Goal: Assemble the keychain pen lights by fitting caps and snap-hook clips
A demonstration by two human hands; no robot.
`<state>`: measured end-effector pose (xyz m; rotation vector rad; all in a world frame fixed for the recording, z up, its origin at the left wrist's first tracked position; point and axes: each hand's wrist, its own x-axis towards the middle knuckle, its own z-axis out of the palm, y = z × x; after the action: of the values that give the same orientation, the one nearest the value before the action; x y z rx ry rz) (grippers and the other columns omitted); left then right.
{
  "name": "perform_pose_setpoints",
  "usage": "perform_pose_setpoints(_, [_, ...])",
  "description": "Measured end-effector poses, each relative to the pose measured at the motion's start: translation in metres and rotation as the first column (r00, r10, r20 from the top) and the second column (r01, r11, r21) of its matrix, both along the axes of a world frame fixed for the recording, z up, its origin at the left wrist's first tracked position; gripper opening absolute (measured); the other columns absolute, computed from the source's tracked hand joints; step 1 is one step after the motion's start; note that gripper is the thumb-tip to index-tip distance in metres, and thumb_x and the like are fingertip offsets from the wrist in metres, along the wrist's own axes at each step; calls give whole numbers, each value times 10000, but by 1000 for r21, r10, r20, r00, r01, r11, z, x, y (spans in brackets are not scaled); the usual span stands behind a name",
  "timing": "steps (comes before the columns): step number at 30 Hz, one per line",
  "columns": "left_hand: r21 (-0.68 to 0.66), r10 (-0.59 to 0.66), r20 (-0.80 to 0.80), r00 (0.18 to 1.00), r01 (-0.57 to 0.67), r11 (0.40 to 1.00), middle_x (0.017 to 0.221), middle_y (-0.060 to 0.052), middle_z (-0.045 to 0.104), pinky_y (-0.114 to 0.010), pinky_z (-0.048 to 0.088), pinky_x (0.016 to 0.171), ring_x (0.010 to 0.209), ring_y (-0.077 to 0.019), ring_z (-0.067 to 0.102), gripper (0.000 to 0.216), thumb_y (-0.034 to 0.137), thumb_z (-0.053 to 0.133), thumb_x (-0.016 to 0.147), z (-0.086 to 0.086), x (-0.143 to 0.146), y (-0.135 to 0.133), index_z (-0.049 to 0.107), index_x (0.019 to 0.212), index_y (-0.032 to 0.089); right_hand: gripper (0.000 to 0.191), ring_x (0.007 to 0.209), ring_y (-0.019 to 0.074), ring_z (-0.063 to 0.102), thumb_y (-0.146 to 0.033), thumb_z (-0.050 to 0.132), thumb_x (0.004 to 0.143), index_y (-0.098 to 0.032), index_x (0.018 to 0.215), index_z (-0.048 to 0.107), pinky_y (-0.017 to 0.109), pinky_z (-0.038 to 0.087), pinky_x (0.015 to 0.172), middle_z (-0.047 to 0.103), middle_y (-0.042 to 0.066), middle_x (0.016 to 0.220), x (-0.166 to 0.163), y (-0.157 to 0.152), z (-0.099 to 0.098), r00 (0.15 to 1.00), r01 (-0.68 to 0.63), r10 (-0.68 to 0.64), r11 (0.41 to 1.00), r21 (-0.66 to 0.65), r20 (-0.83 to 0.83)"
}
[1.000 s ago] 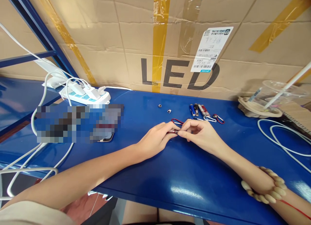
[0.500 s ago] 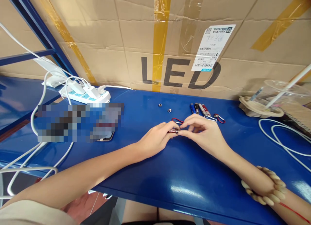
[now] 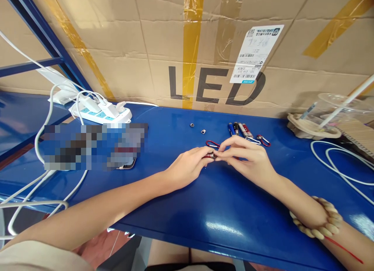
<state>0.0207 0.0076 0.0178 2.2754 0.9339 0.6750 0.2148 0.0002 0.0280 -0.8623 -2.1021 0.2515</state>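
Closed fingers of my left hand (image 3: 187,165) hold a small red flashlight (image 3: 208,155) with a silvery end that points right. My right hand (image 3: 245,156) pinches at that end with thumb and fingertips. Whether a separate small part sits between the right fingertips is hidden. Just behind the fingers lies a red carabiner (image 3: 212,144). Farther back on the blue table are two small silver metal pieces, a ring-like cap (image 3: 192,125) and another cap (image 3: 203,131).
Several small flashlights in a row (image 3: 240,129) lie behind my right hand, with a second red carabiner (image 3: 263,140) beside them. A white power strip (image 3: 102,114) and cables are at left. A clear plastic cup (image 3: 330,111) stands at right. A cardboard box (image 3: 163,37) rises behind.
My right thumb and fingertips have closed in on the flashlight's end and now cover its tip. My left hand keeps its hold in nearly the same place.
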Motion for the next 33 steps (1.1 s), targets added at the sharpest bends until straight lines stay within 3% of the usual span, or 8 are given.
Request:
perform_pose_setpoints(6, [37,-85,26,996,84,996,936,-48,610,-266,446,821,878,-144,550,232,190,339,909,-4,-2,1,504,1072,188,223,568,99,582,-307,585,836,-215,684,720,237,476,528,640,42,781,-1,1,1,999,27,-32,993,-111,-44])
perform_pose_setpoints(10, [-19,-125,44,991,126,992,947,-48,607,-268,443,830,889,-138,557,234,190,329,911,-4,-3,1,479,1090,192,249,576,104,578,-359,606,815,-216,648,722,243,470,539,631,38,751,-1,0,3,998,8,-20,983,-185,-60])
perform_pose_setpoints(16, [-132,-104,103,989,117,984,942,-26,636,-266,446,811,885,-124,586,200,205,349,908,-5,-3,-1,378,1107,208,280,574,105,556,-415,622,790,-219,618,722,249,438,547,629,35,727,-1,-1,1,999,25,-35,968,-251,-36])
perform_pose_setpoints(22, [-122,-83,89,993,94,988,952,-12,642,-248,448,816,914,-121,608,174,206,364,901,-3,-3,-1,392,1071,223,296,587,117,556,-444,669,731,-193,574,673,236,404,499,637,42,719,-5,0,-1,997,59,-71,950,-308,-27])
perform_pose_setpoints(33, [-34,-50,97,994,54,998,981,-12,652,-242,472,799,893,-123,625,191,225,417,886,-7,-4,1,468,1070,219,323,554,119,545,-450,688,682,-175,543,592,252,460,513,610,30,663,-11,0,-1,989,62,-116,886,-460,-89])
